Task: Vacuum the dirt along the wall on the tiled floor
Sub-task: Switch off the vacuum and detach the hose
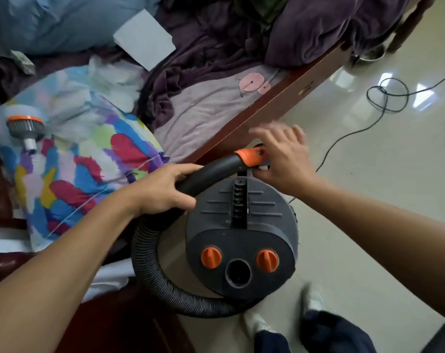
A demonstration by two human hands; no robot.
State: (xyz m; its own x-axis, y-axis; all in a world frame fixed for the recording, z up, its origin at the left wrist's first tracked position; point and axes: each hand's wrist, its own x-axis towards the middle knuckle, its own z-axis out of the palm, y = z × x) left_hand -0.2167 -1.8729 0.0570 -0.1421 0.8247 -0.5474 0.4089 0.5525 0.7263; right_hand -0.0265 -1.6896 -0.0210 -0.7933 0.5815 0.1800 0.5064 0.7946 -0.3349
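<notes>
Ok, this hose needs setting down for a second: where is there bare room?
Tiled floor right of the vacuum, below the cord. Also the pale sheet between purple blanket and bed rail. Crowded around the patterned pillow and brush head.

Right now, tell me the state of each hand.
Left hand: grips the black hose handle.
Right hand: open, fingers spread beside the orange hose end.

Glossy tiled floor (369, 200): vacuum canister (241, 225) stands just beside bed; black cord (384, 98) looped well apart. Wood-framed bed (280, 108): purple blanket (216, 47), white paper sheet (145, 39), feather-print quilt (89, 161) carrying grey-orange brush head (25, 126).
</notes>
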